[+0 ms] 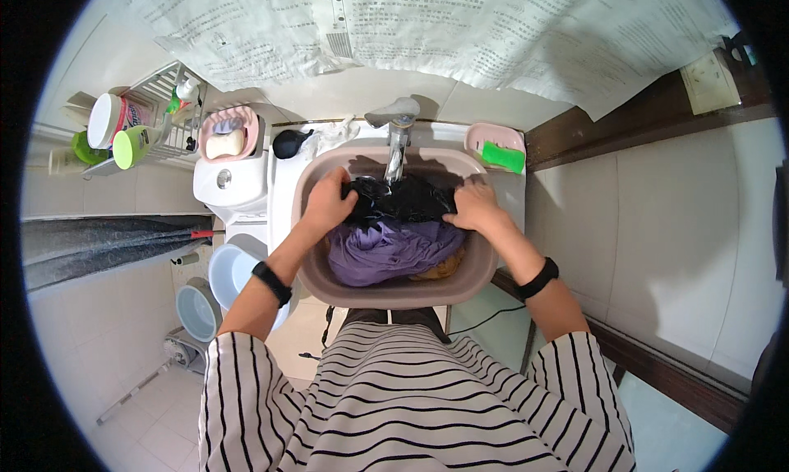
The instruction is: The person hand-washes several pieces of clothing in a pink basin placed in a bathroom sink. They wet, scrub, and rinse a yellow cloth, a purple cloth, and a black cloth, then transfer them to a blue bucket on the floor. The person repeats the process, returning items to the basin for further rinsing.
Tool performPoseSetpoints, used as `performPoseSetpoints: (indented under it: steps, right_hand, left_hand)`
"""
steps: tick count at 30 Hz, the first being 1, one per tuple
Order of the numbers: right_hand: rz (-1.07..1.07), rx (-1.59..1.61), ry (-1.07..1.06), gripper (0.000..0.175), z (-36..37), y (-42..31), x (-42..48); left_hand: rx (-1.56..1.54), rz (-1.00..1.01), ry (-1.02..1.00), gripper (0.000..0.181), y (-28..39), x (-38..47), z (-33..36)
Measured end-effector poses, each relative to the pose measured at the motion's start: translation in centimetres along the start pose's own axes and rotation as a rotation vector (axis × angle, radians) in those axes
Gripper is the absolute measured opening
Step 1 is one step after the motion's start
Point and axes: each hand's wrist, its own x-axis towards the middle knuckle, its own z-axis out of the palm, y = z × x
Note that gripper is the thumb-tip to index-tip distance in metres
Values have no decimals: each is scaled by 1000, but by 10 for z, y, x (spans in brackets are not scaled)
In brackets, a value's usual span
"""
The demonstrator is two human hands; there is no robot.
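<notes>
A pinkish-brown plastic basin [394, 296] rests on the white sink, below a chrome faucet [397, 139]. Inside it, a wet black cloth [400, 199] is stretched sideways under the spout, where water appears to run onto it. My left hand [330, 198] grips the cloth's left end. At its right end, my right hand [474, 204] holds the same cloth, fingers over the basin's inner side. Nearer to me lies a bunched purple garment [394, 250], with a mustard-brown cloth [441, 267] partly hidden beneath it.
Right of the faucet sits a pink soap dish [478, 136] with a green sponge [504, 156]. To the left are a black round object [290, 144], a pink soap box [251, 127] on a toilet tank, and a wire rack [166, 84] of bottles. Pale blue buckets [197, 312] stand lower left.
</notes>
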Motion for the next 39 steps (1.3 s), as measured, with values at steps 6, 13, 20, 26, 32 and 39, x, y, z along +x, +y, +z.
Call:
performPoseSetpoints:
  steps: [6,13,20,26,32,39]
  right_hand:
    - [-281,380,0,60,44,-29,38]
    - [-174,560,103,49,81,-23,16]
    - [-253,301,166,52,106,-39,23]
    - [-345,226,-6,25,141,-36,81]
    - [-362,117,-118,24,127,-39,96]
    - [-389,498,62,54,74,-8,33]
  left_hand:
    - [147,-36,-232,54,-4,14,76]
    - [114,-52,-404,43,2,5,63]
    - [211,-115,-508,44,-8,-15,78]
    - [458,-118,-654,37,-51,27,128]
    - [457,-171,-693,31,-47,30,126]
    - [-35,-159,-321,30,22,-19,35]
